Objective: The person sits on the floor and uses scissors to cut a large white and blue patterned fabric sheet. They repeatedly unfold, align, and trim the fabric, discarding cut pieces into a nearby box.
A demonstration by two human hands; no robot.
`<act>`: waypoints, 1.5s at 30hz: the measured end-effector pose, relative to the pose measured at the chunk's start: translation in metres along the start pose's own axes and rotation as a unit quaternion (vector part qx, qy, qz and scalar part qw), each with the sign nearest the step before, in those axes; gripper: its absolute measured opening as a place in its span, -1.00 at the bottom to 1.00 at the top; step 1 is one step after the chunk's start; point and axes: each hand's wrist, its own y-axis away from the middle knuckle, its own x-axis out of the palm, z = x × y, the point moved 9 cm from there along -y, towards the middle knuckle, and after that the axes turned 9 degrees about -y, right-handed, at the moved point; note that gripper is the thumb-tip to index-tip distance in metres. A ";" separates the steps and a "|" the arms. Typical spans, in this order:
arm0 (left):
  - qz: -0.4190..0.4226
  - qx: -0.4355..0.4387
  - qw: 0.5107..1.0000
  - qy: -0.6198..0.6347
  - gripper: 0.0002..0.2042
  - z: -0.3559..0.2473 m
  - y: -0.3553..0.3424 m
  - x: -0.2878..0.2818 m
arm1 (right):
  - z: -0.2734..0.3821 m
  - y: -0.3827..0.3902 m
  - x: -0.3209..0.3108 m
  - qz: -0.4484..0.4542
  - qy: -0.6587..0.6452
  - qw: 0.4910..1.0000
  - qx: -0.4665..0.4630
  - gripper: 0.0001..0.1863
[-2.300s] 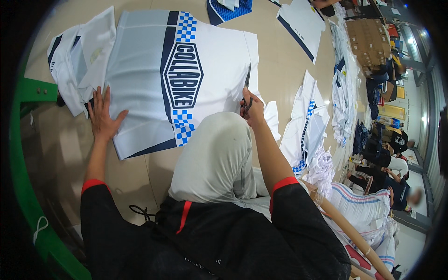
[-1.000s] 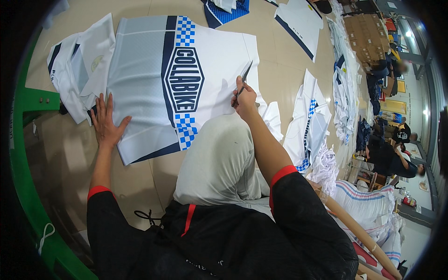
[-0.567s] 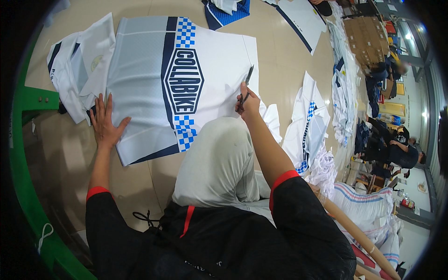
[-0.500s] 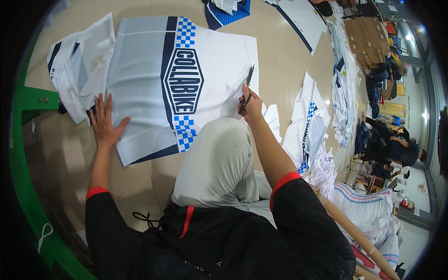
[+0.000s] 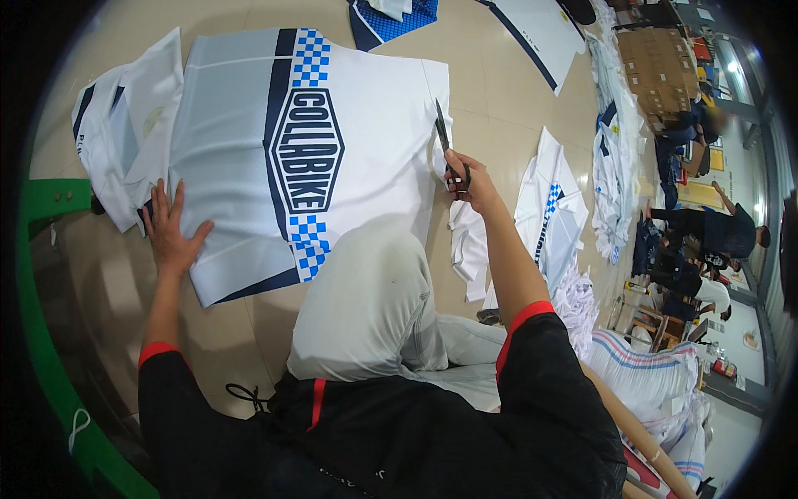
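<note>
A large fabric panel [image 5: 229,150] lies spread on the floor, pale grey on the left and white on the right. It bears a navy stripe, blue checks and a dark hexagonal emblem. Flat on its lower left edge rests my left hand [image 5: 173,239], fingers spread. My right hand [image 5: 476,181] grips black scissors [image 5: 441,125] by the handles, at the panel's right edge. Their blades point away from me and lean slightly left over the white cloth. Whether the blades are fully closed is hard to make out. My bent knee covers part of the panel's near side.
Another white fabric piece [image 5: 154,91] lies against the panel's left side, near a green metal frame [image 5: 58,195]. More cut pieces [image 5: 544,200] and a white heap [image 5: 573,299] lie to the right. Beyond are sacks [image 5: 657,366], stacked cartons [image 5: 657,75] and other people.
My right hand and the scissors have moved outward to the right relative to the panel, and the blades now tilt left. My left hand stays on the cloth. The view has shifted a little.
</note>
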 end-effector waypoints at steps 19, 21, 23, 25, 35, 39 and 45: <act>-0.002 0.021 1.000 0.014 -0.05 0.000 0.000 -0.001 | -0.005 -0.026 -0.013 0.039 0.054 0.995 -0.075 -0.35; 0.000 0.020 1.000 0.013 -0.05 -0.001 -0.001 -0.002 | 0.001 -0.021 -0.013 0.016 0.052 0.996 -0.067 -0.37; -0.005 0.022 1.000 0.016 -0.04 -0.002 -0.001 -0.005 | 0.009 -0.020 -0.009 0.023 0.031 0.998 -0.058 -0.39; -0.006 0.018 1.000 0.014 -0.04 -0.001 0.000 -0.005 | 0.018 -0.021 -0.003 0.033 0.023 0.998 -0.053 -0.40; 0.007 0.006 1.000 0.008 -0.02 0.003 0.000 0.001 | 0.026 -0.039 0.005 0.058 0.025 0.996 -0.065 -0.43; 0.000 0.008 1.000 0.009 -0.01 0.002 0.000 0.001 | 0.025 -0.035 0.003 0.024 0.024 0.998 -0.053 -0.44; 0.021 -0.009 1.000 0.006 0.01 0.003 0.000 0.004 | 0.055 -0.035 0.019 0.019 0.023 0.999 -0.035 -0.45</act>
